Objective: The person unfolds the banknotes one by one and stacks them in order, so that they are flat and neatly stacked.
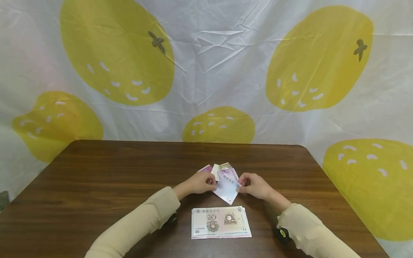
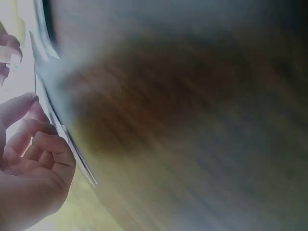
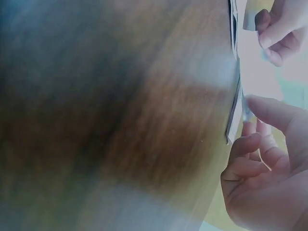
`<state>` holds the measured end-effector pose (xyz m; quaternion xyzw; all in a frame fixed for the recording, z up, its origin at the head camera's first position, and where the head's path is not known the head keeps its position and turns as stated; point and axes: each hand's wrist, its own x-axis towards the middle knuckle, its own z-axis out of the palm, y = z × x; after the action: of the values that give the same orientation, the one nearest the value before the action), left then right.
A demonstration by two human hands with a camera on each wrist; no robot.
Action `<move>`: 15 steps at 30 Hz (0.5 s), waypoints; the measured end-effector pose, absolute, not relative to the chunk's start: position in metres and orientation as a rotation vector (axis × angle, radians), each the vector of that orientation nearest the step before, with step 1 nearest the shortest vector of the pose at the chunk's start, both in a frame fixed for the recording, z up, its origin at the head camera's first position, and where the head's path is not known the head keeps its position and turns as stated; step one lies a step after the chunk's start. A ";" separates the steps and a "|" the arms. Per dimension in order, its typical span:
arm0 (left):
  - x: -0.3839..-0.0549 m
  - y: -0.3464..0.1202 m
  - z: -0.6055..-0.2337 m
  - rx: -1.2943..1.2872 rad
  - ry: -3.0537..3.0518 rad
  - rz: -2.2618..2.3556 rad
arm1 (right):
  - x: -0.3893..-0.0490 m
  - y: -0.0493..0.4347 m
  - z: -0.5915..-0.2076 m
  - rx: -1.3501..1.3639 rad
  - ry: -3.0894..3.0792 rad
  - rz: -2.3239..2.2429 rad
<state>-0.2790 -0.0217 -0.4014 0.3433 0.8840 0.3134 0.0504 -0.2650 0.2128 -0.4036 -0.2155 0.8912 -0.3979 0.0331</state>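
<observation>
Between my two hands in the head view is a pale bluish-white play banknote (image 1: 228,190), its lower corner pointing toward me. My left hand (image 1: 200,182) pinches its left edge with thumb and forefinger. At the opposite edge, my right hand (image 1: 256,186) pinches it the same way. Both wrist views show the left hand (image 2: 38,163) and the right hand (image 3: 269,163) with fingertips meeting at the thin, overexposed paper. Just behind the held note lie a purple note (image 1: 227,174), a yellowish note (image 1: 215,171) and a magenta note (image 1: 205,168), partly covered.
Nearer to me, a stack of play banknotes (image 1: 221,222) lies flat on the dark wooden table (image 1: 129,161), with a note marked 20 on top. A white curtain (image 1: 219,71) with yellow fruit prints hangs behind the table's far edge.
</observation>
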 end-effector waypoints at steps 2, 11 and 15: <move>-0.278 -0.024 -0.400 1.032 2.660 1.020 | -0.265 0.213 -0.403 -0.631 2.756 -1.275; -0.274 -0.030 -0.394 0.977 2.674 1.172 | -0.267 0.213 -0.401 -0.470 2.635 -1.481; -0.272 -0.032 -0.393 0.959 2.645 1.254 | -0.265 0.212 -0.399 -0.460 2.563 -1.541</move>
<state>-0.2716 -0.0318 -0.3935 0.3112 0.8582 0.4070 0.0305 -0.2648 0.2116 -0.3990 -0.1519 0.8455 -0.5086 0.0579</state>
